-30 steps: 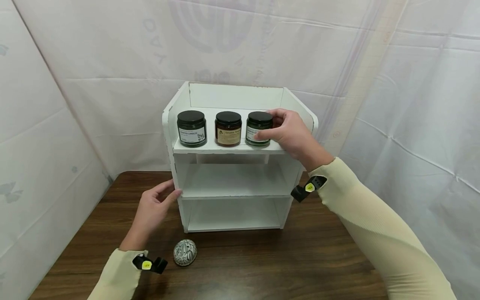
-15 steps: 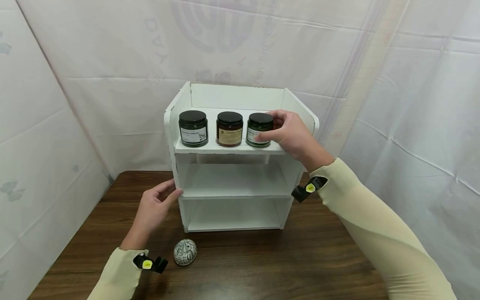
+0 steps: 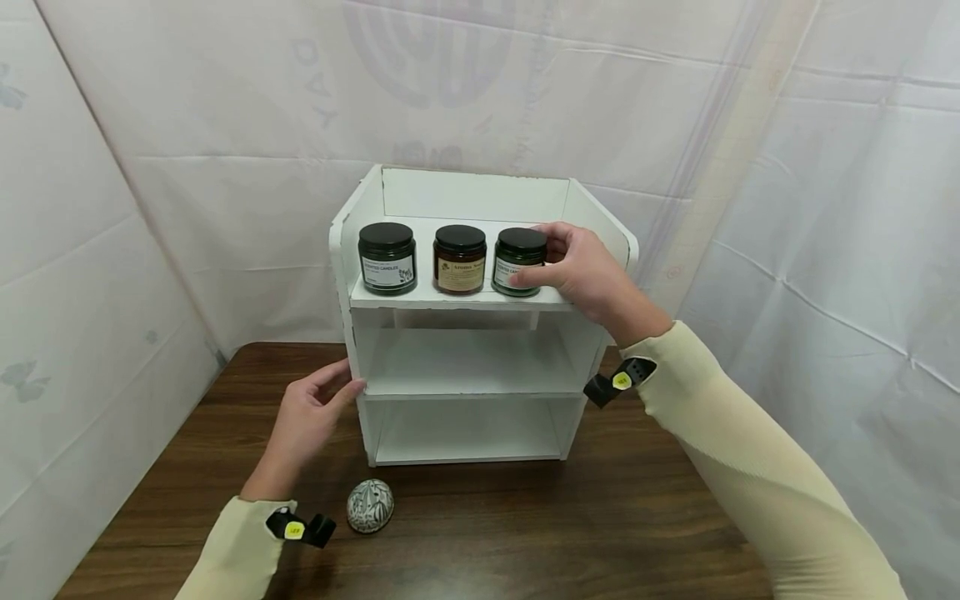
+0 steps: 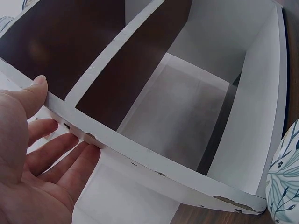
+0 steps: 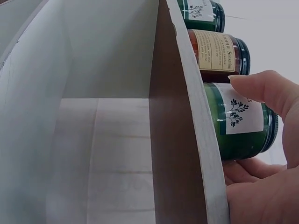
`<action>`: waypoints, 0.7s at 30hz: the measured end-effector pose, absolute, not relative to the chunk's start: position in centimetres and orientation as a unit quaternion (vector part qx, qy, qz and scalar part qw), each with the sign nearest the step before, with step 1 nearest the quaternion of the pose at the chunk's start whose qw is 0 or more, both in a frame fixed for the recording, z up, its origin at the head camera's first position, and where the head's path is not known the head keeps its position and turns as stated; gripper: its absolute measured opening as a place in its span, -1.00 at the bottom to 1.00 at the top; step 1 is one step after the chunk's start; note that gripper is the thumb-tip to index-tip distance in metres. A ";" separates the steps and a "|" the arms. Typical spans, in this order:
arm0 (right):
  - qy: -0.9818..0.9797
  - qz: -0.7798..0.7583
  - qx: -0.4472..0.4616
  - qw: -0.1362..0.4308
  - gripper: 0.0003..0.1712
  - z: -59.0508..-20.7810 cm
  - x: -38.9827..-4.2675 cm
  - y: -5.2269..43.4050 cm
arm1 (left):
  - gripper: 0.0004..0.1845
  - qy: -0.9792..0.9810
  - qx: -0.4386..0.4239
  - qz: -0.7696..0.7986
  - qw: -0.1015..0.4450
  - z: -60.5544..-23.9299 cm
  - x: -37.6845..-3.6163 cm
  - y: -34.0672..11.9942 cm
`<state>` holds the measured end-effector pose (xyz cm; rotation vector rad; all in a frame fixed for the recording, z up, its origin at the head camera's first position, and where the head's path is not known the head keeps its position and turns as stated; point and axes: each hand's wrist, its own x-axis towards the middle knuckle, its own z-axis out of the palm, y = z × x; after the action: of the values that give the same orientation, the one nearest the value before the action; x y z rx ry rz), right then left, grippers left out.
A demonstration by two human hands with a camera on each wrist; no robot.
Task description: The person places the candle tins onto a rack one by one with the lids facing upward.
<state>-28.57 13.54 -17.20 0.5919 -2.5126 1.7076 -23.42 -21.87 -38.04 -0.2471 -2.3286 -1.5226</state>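
My right hand (image 3: 588, 271) grips the rightmost candle jar (image 3: 506, 271), a green glass one with a black lid, on the top board of a white shelf unit (image 3: 468, 392). Its thumb lies across the white label; the other fingers go round the far side. Beside it stand an amber candle jar (image 3: 461, 271) and a second green candle jar (image 3: 387, 271), both upright. My left hand (image 3: 303, 417) holds the unit's left side panel (image 4: 154, 161), thumb on the front edge and fingers against the outer face.
A small round patterned object (image 3: 371, 506) with leaf designs lies on the dark wooden table (image 3: 525, 533), in front of the unit's left corner. Two lower compartments face forward. White sheeting (image 3: 247, 208) hangs behind and at both sides.
Both hands and the jars keep their places on the shelf unit. Only a slight shift of the head view shows.
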 end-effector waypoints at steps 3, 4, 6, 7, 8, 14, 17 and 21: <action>-0.814 0.550 0.187 0.025 -0.16 -17.2 -28.3 13.7 | -0.47 -0.819 -0.091 -0.538 0.177 -38.1 -23.4 -21.8; -0.814 0.550 0.186 0.026 -0.13 -17.3 -28.3 13.8 | -0.47 -0.819 -0.091 -0.538 0.179 -38.1 -23.4 -21.8; -0.814 0.550 0.186 0.031 -0.08 -17.3 -28.1 13.9 | -0.48 -0.818 -0.093 -0.538 0.181 -38.0 -23.5 -21.7; -0.812 0.552 0.186 0.032 -0.07 -17.4 -28.0 13.9 | -0.48 -0.818 -0.094 -0.538 0.181 -38.1 -23.5 -21.7; -0.812 0.553 0.185 0.033 -0.05 -17.4 -27.9 14.0 | -0.48 -0.818 -0.094 -0.538 0.181 -38.1 -23.4 -21.7; -0.801 0.571 0.176 0.041 -0.04 -17.9 -27.3 14.5 | -0.47 -0.817 -0.094 -0.540 0.177 -38.1 -23.5 -21.7; -0.790 0.584 0.180 0.056 -0.05 -18.3 -26.8 14.6 | -0.46 -0.816 -0.093 -0.543 0.175 -38.1 -23.5 -21.7; -0.778 0.595 0.184 0.080 -0.06 -18.8 -26.2 14.6 | -0.45 -0.817 -0.089 -0.543 0.174 -38.2 -23.5 -21.8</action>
<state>-26.19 14.56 -18.76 0.5489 -2.3269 1.7799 -23.53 -21.76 -38.15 -0.2527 -2.3151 -1.5402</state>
